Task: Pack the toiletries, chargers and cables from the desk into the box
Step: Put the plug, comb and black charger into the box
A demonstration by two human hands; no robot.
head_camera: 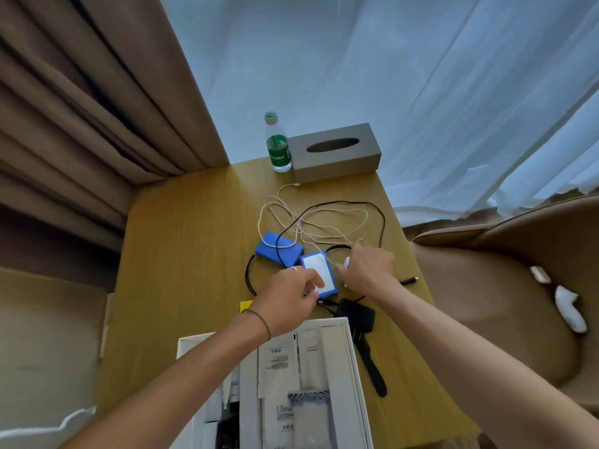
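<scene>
Two blue battery packs lie mid-desk: one (278, 248) farther back, one with a white label (319, 270) nearer me. My left hand (288, 298) reaches over the labelled pack's near corner, fingers curled; whether it grips the pack is unclear. My right hand (368, 265) sits just right of that pack and pinches a small white piece at its fingertips. White cables (311, 222) and a black cable (366, 205) loop behind the packs. A black charger (356, 314) lies beside the white box (355, 358), which holds several white toiletry sachets (278, 361).
A green-labelled water bottle (278, 147) and a grey tissue box (335, 150) stand at the desk's far edge. A black strap (372, 367) lies right of the box. A brown chair (486, 303) with white socks is on the right; curtains hang behind.
</scene>
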